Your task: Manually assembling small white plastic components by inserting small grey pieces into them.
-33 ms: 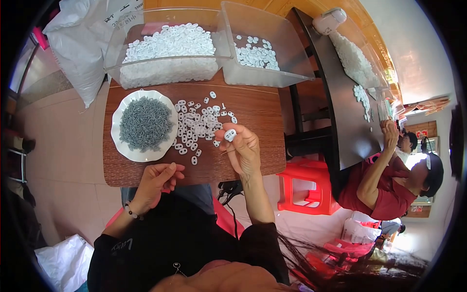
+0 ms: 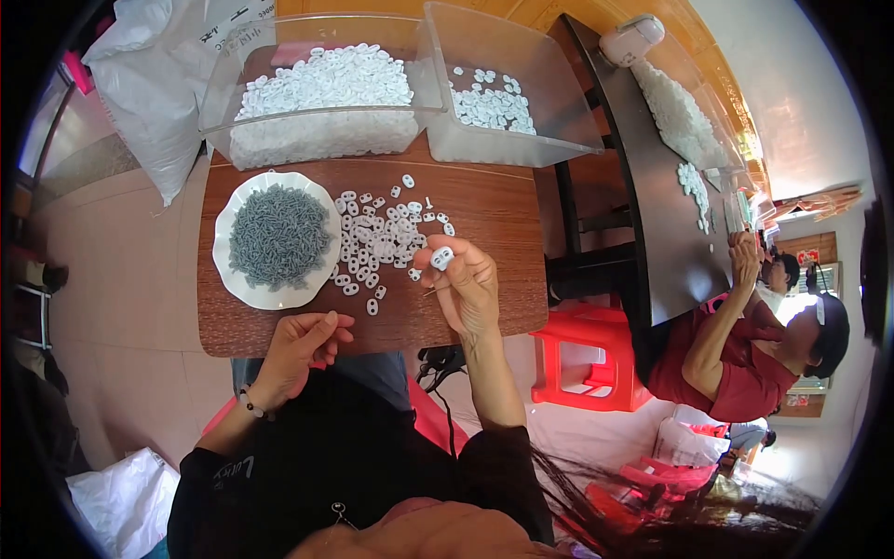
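Observation:
Between thumb and index finger, my right hand pinches a small white oval plastic piece with two holes above the table's right half. Something thin, too small to name, shows by its lower fingers. My left hand is at the table's near edge, thumb pressed against curled fingers; anything inside is hidden. Many similar white two-hole pieces lie loose on the brown table. Left of them, a white scalloped plate holds a heap of small grey plastic pegs.
At the table's back stand two clear bins, one heaped with white pieces, the other with fewer. A white sack stands back left. To the right are a red stool, a dark table and a person in red working there.

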Available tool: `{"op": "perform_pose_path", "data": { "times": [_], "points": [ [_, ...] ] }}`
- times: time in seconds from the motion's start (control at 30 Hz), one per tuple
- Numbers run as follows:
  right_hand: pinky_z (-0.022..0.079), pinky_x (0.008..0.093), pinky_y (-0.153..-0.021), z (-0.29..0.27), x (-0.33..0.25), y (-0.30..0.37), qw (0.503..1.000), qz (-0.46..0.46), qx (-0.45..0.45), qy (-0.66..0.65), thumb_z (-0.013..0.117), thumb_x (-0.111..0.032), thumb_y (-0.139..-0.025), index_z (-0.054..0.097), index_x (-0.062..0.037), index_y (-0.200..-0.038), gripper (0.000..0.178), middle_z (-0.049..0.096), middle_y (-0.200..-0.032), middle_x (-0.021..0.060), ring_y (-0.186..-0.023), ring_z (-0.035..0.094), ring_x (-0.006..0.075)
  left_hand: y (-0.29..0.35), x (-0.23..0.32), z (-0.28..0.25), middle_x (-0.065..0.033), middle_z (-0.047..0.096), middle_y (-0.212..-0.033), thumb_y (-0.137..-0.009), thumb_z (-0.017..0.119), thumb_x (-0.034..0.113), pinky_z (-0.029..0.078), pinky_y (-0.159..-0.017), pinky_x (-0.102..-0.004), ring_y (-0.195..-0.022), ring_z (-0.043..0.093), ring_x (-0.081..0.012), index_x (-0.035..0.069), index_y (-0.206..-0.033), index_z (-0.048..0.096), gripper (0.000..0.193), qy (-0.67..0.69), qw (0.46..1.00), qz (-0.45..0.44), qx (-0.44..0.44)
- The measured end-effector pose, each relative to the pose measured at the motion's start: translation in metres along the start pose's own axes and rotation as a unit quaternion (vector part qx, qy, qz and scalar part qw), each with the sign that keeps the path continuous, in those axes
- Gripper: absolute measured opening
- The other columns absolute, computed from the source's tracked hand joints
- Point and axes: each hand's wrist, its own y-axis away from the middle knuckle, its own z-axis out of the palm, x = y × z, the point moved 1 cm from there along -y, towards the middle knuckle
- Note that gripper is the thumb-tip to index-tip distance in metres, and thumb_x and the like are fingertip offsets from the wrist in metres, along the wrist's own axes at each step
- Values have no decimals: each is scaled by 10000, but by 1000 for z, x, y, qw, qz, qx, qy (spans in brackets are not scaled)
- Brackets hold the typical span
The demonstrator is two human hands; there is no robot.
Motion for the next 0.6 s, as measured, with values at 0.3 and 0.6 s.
{"op": "perform_pose_path", "data": {
  "times": [0.3,0.6],
  "points": [
    [499,251,-706,-1,2,1,999,-29,27,24,611,-291,-914,597,58,-1151,422,682,-913,129,-804,635,150,-5,-3,-5,-32,650,-802,-954,557,276,528,-541,-236,-571,517,-42,-8,-1045,657,314,4,1000,-15,-4],
    [492,270,-755,21,-34,-23,935,-28,163,315,587,-230,-920,644,54,-1075,328,677,-873,94,-823,621,139,18,14,-20,-29,636,-785,-943,574,242,487,-558,-217,-606,548,-73,-15,-997,652,273,24,999,22,40]
  ]
}}
